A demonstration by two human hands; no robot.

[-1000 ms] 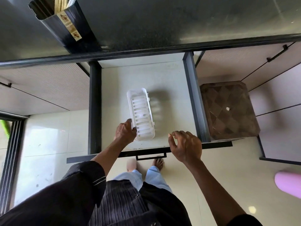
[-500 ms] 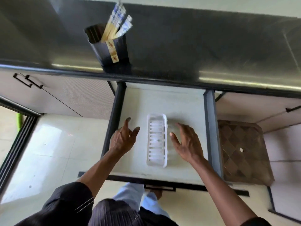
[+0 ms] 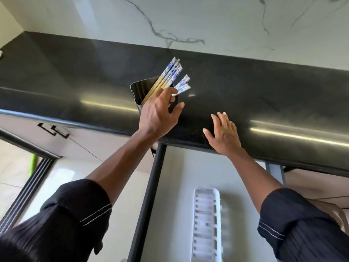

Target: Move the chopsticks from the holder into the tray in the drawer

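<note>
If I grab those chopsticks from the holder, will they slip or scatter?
Probably stiff: the chopsticks stand as straight, thin rods. They lean loosely in two splayed clusters, so they may fan out unless gripped as a bundle. The holder looks tall and narrow, so a sideways tug might tip it.

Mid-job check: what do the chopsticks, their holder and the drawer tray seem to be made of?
The chopsticks look like bamboo or wood: tan shafts, blue-and-white printed tops. The holder is probably thin dark metal, by its sheen and sharp rim. The tray looks like white moulded plastic, slotted and matte.
</note>
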